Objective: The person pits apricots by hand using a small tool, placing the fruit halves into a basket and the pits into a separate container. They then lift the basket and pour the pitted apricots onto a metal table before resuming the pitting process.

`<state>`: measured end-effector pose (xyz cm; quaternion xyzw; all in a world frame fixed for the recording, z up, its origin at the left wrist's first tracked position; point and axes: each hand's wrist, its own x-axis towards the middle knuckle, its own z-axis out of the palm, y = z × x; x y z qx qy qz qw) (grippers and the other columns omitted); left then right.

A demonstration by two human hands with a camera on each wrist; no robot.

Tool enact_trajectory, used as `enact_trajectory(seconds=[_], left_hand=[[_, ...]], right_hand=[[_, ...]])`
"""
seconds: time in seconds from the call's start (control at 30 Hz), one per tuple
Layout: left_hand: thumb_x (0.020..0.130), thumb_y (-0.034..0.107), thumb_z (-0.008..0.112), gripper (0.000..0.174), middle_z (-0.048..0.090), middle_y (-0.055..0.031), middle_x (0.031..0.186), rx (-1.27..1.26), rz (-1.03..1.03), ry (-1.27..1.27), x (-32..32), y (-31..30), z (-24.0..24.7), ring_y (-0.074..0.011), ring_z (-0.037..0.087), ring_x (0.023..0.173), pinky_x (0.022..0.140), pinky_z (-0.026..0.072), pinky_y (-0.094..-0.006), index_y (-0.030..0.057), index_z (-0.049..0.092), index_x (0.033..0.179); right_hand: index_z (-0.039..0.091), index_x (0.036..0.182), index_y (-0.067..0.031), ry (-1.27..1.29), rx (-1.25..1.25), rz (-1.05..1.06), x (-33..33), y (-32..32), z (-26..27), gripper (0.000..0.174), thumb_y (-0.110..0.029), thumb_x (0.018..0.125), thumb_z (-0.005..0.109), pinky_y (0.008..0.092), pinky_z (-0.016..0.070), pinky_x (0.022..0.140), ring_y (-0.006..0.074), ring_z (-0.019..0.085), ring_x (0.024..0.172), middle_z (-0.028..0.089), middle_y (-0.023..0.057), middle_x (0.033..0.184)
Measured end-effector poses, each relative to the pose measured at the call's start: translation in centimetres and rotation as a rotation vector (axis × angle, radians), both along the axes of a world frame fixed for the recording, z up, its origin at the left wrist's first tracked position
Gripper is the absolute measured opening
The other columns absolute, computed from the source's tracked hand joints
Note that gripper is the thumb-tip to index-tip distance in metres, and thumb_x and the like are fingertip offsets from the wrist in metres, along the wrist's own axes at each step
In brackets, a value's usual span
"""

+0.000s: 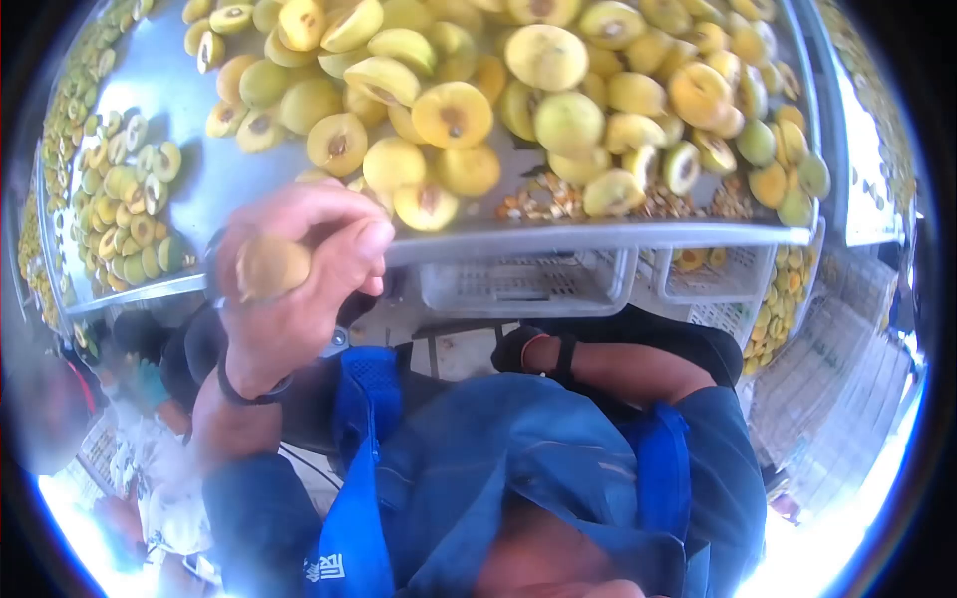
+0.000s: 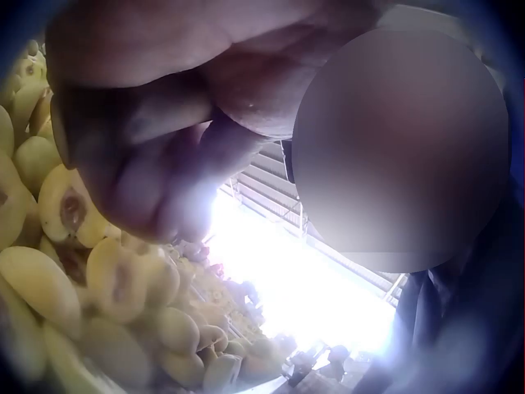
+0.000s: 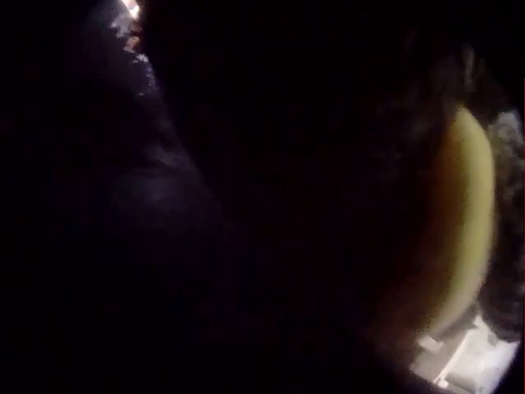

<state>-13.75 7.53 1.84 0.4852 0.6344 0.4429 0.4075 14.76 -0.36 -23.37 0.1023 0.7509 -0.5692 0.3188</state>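
My left hand (image 1: 309, 264) is raised over the table's front edge with its fingers curled. A light-brown, rounded end (image 1: 271, 267), like the butt of a wooden handle, sticks up from its grip. The left wrist view shows the curled fingers (image 2: 164, 164) beside yellow halved fruit (image 2: 74, 209). In a dark glove, my right hand (image 1: 513, 349) is low by the lap, below the table edge, its fingers hidden. The right wrist view is mostly black, with a smooth yellow curved thing (image 3: 467, 222) at the right; I cannot tell whether the hand holds it.
A heap of halved apricot-like fruit (image 1: 449, 115) covers the back of the metal table (image 1: 399, 249). Pits (image 1: 548, 199) lie near its front edge, and another pile (image 1: 130, 199) is at left. White crates (image 1: 528, 284) stand beneath; stacked crates (image 1: 837, 359) stand at right.
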Motion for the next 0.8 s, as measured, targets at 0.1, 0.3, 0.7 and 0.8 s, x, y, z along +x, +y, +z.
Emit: enact_trajectory(seconds=[0.1,0.3,0.7,0.8], left_hand=[[0.095,0.011,0.070,0.012,0.065,-0.0037,0.067,-0.157,-0.066,-0.037,2.9,-2.7,1.6,-0.0082,0.061,0.055,0.050,0.0476,-0.0241,-0.0013,0.070,0.093],[0.094,0.016,0.071,0.017,0.054,0.0031,0.060,-0.325,-0.206,-0.186,9.7,-7.8,-1.1,-0.0053,0.049,0.046,0.043,0.0398,-0.0224,0.0013,0.067,0.087],[0.102,0.020,0.057,0.019,0.057,-0.0001,0.074,-0.248,-0.248,-0.221,11.6,-17.6,-0.8,-0.0081,0.054,0.063,0.059,0.0451,-0.0253,0.0026,0.058,0.093],[0.103,0.021,0.058,0.021,0.056,0.0002,0.071,-0.120,-0.235,-0.203,11.4,-16.3,0.6,-0.0079,0.052,0.059,0.055,0.0429,-0.0260,0.0022,0.057,0.092]], right_hand=[[0.073,0.116,-0.0077,0.028,0.067,-0.102,-1.2,-0.1,3.2,0.034,-0.029,0.090,0.065,0.0407,0.0537,0.090,0.0281,0.068,0.097,0.073,0.0136,0.111],[0.056,0.142,-0.0049,0.156,-0.259,-0.705,0.8,4.9,12.7,0.056,-0.017,0.089,0.068,0.0338,0.0498,0.100,0.0186,0.065,0.107,0.069,0.0132,0.127],[0.050,0.147,0.0000,0.748,0.129,-1.130,2.8,3.1,22.5,0.066,0.000,0.085,0.072,0.0309,0.0460,0.107,0.0152,0.058,0.122,0.064,0.0097,0.135],[0.052,0.145,0.0002,0.833,0.191,-1.219,1.7,3.5,24.6,0.061,-0.003,0.089,0.073,0.0308,0.0502,0.102,0.0151,0.060,0.118,0.068,0.0089,0.128]])
